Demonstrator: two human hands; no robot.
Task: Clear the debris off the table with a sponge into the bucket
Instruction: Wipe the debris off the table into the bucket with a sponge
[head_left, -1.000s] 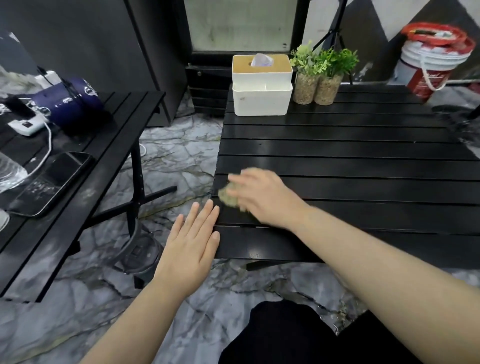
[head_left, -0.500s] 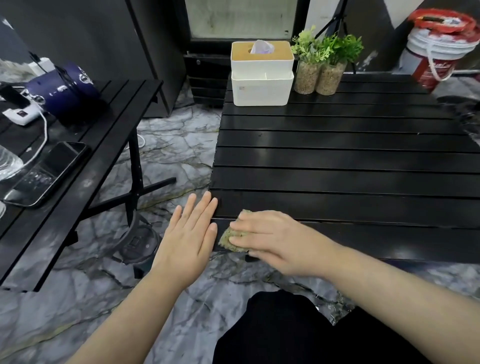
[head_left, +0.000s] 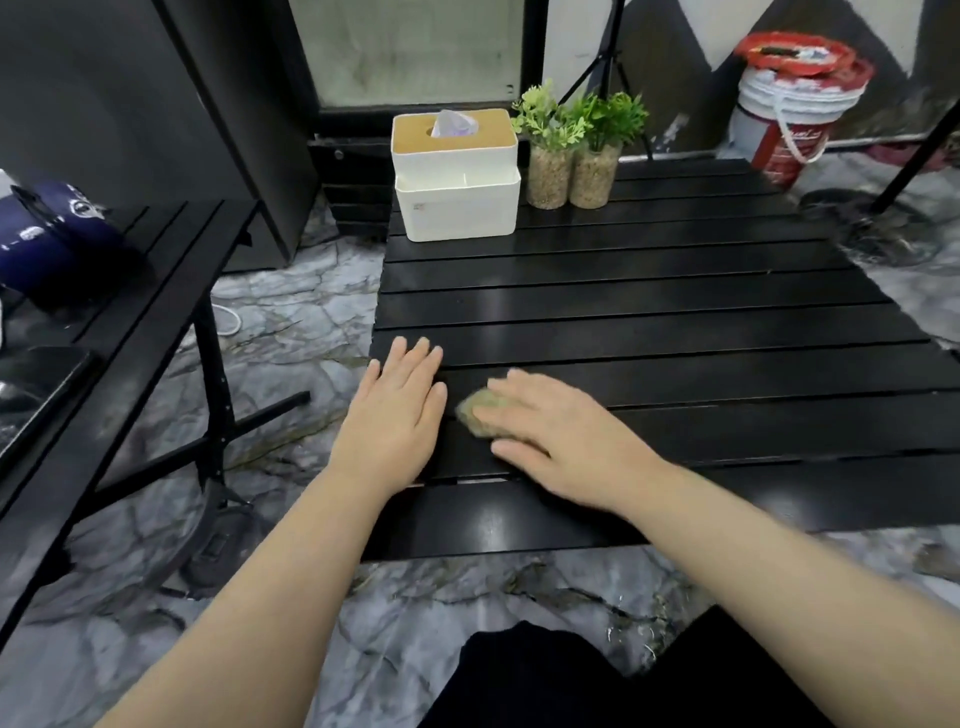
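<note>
Now the right hand (head_left: 566, 441), pressing the sponge (head_left: 480, 411) flat, has swept back onto the table (head_left: 675, 291); the open left hand (head_left: 397, 415) waits just beside. Bucket unseen.

Greenish sponge (head_left: 483, 413) flat on black slatted table (head_left: 649, 291), near left edge.

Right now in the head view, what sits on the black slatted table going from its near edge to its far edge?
Right hand pressing the sponge, left hand flat beside it at the table's left edge → bare slats → white tissue box and two small potted plants along the far edge.
</note>
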